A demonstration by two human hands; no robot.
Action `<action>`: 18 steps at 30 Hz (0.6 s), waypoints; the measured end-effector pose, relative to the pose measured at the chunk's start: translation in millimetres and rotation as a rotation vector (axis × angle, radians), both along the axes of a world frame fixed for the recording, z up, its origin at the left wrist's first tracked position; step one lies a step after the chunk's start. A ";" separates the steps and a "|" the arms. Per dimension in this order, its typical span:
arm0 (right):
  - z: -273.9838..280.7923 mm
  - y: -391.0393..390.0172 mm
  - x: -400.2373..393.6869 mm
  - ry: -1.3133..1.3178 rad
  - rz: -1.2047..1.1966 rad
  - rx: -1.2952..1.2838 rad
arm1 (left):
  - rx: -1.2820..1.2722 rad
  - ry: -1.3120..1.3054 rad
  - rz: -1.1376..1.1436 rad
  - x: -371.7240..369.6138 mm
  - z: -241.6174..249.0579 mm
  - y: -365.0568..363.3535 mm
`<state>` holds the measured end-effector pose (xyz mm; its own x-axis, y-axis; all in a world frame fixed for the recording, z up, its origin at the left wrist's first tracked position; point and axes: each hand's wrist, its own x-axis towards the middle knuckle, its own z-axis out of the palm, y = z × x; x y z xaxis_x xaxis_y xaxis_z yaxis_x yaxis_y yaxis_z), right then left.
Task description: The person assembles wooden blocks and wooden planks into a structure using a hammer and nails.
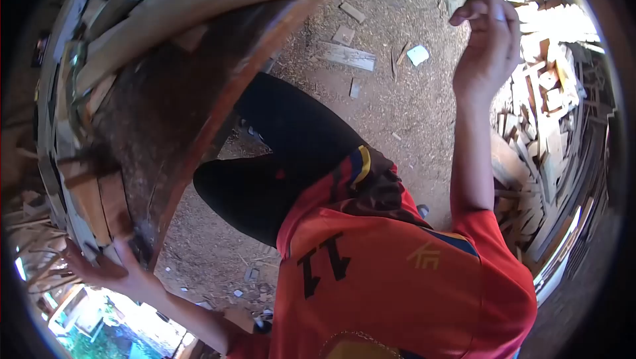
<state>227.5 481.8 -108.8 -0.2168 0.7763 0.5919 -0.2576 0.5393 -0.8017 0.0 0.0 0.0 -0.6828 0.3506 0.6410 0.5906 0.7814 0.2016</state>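
At the lower left, my left hand is at the near end of a wooden block on the dark workbench. Thumb and fingers lie on either side of the block's end, and part of the grip is hidden. A dark, blurred shape crosses the block's far end; I cannot make out what it is. My right hand is raised at the upper right, away from the bench. Its fingers are loosely bent and apart, with nothing visible in them.
A long curved piece of wood lies across the bench's far part, beside other timber. Wood scraps and shavings cover the dirt floor. Piled offcuts stand at the right. My leg is close to the bench edge.
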 end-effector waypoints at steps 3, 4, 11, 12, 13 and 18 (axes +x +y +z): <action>-51.4 24.1 17.1 -0.024 -0.102 -0.147 | 0.093 0.309 -0.278 42.4 2.9 51.4; -72.8 32.3 16.1 -0.013 -0.089 -0.211 | 0.048 0.300 -0.417 59.8 -6.0 69.0; -268.3 51.5 35.7 -0.139 -0.159 -0.856 | -0.397 -0.734 -1.160 107.5 -96.8 263.3; -282.6 46.7 37.8 -0.150 -0.154 -0.936 | -0.431 -0.865 -1.134 105.8 -116.9 283.5; -293.4 36.9 40.8 -0.164 -0.146 -1.019 | -0.462 -1.004 -1.097 102.6 -137.0 298.5; -346.0 6.7 53.7 -0.351 -0.019 -1.216 | -0.559 -1.157 -1.061 93.7 -189.7 365.0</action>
